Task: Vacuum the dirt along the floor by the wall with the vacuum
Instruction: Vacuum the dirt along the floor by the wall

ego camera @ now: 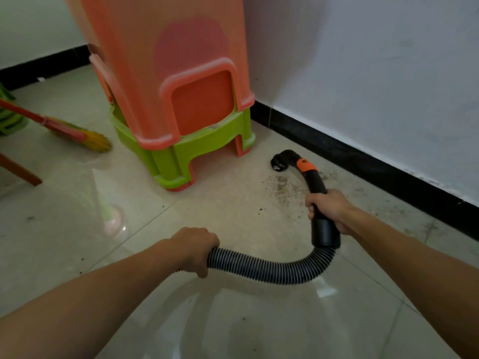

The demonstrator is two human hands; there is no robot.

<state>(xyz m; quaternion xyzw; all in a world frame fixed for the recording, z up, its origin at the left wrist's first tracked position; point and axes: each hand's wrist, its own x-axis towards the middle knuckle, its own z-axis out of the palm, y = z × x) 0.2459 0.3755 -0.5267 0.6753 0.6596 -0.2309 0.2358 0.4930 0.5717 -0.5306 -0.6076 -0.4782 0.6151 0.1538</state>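
- Your right hand is wrapped tight round the black curved vacuum wand, just above its wide cuff; your left hand is curled round the ribbed hose, lower and well to the left.
- The nozzle sits at the far end of the wand, mouth down at the tiled floor, near the foot of the stacked plastic stools and close to the black skirting board.
- The dirt lies on your side of the nozzle, between it and your right hand, scattered just beside the skirting.
- Its long axis follows the skirting, from far-left by the stools to near-right past your right forearm.
- Your right hand is the nearer one and steers; the move looks like a pull back toward you along that line, keeping the nozzle parallel to the wall.
- Your left hand should only feed hose slack.
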